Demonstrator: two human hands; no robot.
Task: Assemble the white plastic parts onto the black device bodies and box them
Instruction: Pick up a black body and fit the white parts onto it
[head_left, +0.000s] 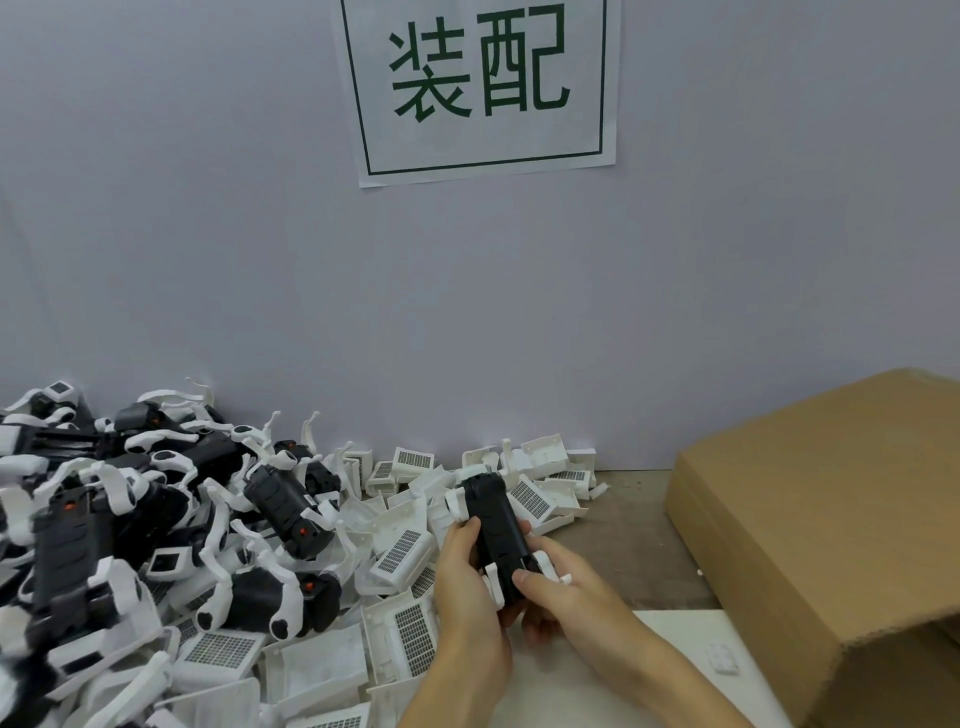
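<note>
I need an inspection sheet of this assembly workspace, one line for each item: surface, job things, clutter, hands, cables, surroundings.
Surface: brown worktable, with a white sheet at the near edge.
Job's things: black device body held above the table, white parts at both its ends; heap of white vented parts in the middle; pile of black-and-white units on the left; cardboard box on the right.
Clutter: small white piece lies on the sheet.
Hands: left hand and right hand both grip the body.
Cables: nothing seen.
Surroundings: grey wall with a paper sign printed in green characters.
</note>
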